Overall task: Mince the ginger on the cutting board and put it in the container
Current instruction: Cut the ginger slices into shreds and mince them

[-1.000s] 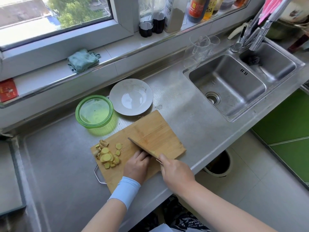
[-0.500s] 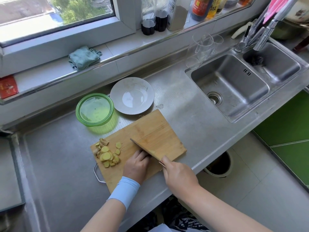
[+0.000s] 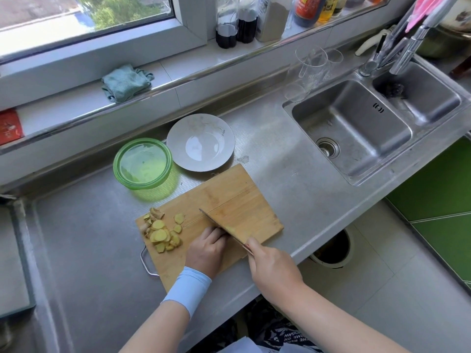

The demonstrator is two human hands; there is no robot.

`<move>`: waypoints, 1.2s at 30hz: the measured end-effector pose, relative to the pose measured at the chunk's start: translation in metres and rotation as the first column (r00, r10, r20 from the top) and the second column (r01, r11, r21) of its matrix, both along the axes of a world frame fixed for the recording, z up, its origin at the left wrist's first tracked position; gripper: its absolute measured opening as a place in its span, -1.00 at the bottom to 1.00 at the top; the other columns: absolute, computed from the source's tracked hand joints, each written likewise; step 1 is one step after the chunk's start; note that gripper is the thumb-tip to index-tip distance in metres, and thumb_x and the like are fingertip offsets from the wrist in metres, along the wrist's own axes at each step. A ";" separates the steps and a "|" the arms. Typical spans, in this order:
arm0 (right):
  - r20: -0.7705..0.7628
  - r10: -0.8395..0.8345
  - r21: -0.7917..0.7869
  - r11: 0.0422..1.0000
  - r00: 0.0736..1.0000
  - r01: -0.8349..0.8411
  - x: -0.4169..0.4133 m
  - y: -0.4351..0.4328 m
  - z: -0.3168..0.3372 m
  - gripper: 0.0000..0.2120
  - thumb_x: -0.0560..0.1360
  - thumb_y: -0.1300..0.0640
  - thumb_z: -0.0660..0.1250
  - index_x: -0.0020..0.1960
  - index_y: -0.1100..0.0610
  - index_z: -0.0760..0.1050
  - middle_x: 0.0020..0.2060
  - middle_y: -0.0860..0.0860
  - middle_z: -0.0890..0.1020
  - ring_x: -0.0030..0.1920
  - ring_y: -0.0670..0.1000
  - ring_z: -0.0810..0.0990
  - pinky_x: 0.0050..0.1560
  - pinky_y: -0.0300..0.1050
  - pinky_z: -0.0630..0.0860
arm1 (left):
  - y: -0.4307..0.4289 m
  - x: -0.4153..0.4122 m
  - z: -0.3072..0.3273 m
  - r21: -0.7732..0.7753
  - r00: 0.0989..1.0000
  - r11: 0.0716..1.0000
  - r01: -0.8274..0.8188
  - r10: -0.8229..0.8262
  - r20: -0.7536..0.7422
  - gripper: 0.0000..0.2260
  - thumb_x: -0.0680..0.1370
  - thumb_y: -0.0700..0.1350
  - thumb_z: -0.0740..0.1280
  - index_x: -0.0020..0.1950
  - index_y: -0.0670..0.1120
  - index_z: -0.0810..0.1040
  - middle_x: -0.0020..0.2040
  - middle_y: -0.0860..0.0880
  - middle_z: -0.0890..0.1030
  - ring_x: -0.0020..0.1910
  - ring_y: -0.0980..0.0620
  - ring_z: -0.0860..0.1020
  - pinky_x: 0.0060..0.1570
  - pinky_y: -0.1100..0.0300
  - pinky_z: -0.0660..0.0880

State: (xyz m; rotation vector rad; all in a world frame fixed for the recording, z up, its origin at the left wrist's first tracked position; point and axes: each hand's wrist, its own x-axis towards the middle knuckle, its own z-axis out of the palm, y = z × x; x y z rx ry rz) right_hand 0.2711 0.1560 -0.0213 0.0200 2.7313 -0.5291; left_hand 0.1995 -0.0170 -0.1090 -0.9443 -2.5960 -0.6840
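From above, slicing looks to be the step in hand. The right hand (image 3: 272,268) grips the knife (image 3: 223,226) by its handle, blade edge down on the cutting board (image 3: 237,197). The left hand (image 3: 207,250) sits knuckles-up against the blade, fingers curled under. I cannot tell what they pin. Ginger slices (image 3: 163,233) lie heaped at the board's left end, not yet minced. The green container (image 3: 142,161) waits just behind. Next, I'd judge, comes gathering the slices and chopping them fine.

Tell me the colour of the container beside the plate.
Translucent green: the container shows clearest in the head view.
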 end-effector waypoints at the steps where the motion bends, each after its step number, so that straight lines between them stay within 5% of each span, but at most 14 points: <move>1: 0.005 -0.005 -0.005 1.000 1.000 0.005 0.002 0.001 0.000 -0.84 0.69 0.03 0.06 0.20 0.02 0.34 -0.31 -0.07 0.48 -0.34 0.05 0.43 -0.34 -0.06 0.28 | 0.000 0.000 0.001 0.005 1.000 1.000 -0.003 0.003 -0.009 -0.72 0.55 -0.30 0.18 -0.14 -0.13 0.68 -0.10 -0.06 0.66 -0.14 -0.08 0.58 -0.30 0.13 0.56; 9: 0.011 0.003 -0.017 1.000 1.000 -0.003 -0.015 -0.009 -0.006 -0.89 0.68 0.02 0.06 0.17 0.00 0.28 -0.24 0.01 0.56 -0.24 0.12 0.57 -0.33 -0.04 0.37 | 0.001 0.001 -0.001 0.054 1.000 0.999 -0.005 0.004 0.023 -0.79 0.41 -0.37 0.37 -0.14 -0.08 0.66 -0.13 -0.02 0.63 -0.17 -0.05 0.54 -0.27 0.16 0.51; 15: 0.023 -0.024 -0.029 0.999 0.999 0.025 0.004 0.001 0.001 -0.84 0.69 0.01 0.05 0.22 0.01 0.31 -0.27 -0.02 0.53 -0.31 0.10 0.47 -0.33 0.00 0.35 | 0.000 0.000 0.001 0.051 1.000 0.999 -0.001 0.000 0.009 -0.79 0.46 -0.32 0.28 -0.12 -0.10 0.68 -0.08 -0.04 0.67 -0.07 -0.05 0.58 -0.18 0.16 0.54; 20: 0.042 -0.030 -0.039 0.999 0.999 0.031 -0.011 -0.009 -0.002 -0.91 0.69 0.02 0.06 0.10 0.03 0.28 -0.30 0.02 0.51 -0.31 0.13 0.49 -0.35 -0.03 0.29 | 0.000 0.000 0.001 0.061 0.999 0.998 -0.002 0.000 0.039 -0.79 0.42 -0.36 0.41 -0.08 -0.07 0.67 -0.08 -0.02 0.65 -0.11 -0.07 0.59 -0.26 0.12 0.55; 28: 0.039 -0.023 -0.003 1.000 0.999 0.023 0.004 0.002 0.004 -0.80 0.69 0.00 0.03 0.28 0.00 0.30 -0.27 -0.06 0.49 -0.32 0.08 0.39 -0.32 -0.02 0.25 | -0.001 0.000 0.003 0.060 0.999 0.998 0.019 -0.021 0.038 -0.77 0.38 -0.38 0.41 -0.09 -0.09 0.67 -0.06 -0.03 0.66 -0.10 -0.08 0.62 -0.27 0.11 0.58; 32: 0.051 -0.018 0.006 1.000 0.999 0.018 -0.008 -0.008 0.004 -0.90 0.69 0.01 0.05 0.12 0.02 0.28 -0.30 -0.02 0.48 -0.34 0.11 0.42 -0.44 -0.03 0.18 | 0.000 0.002 0.003 0.070 1.000 0.997 -0.016 0.014 0.022 -0.72 0.60 -0.26 0.19 -0.15 -0.09 0.67 -0.11 -0.03 0.66 -0.15 -0.08 0.61 -0.27 0.12 0.56; 36: 0.076 -0.026 0.001 1.000 0.997 0.026 -0.014 -0.011 0.004 -0.93 0.69 0.03 0.07 0.04 -0.01 0.21 -0.32 0.00 0.43 -0.33 0.13 0.40 -0.35 -0.03 0.30 | 0.001 0.003 0.004 0.060 0.999 0.998 -0.033 0.031 0.033 -0.78 0.48 -0.34 0.31 -0.12 -0.06 0.68 -0.11 -0.01 0.65 -0.11 -0.05 0.57 -0.21 0.16 0.52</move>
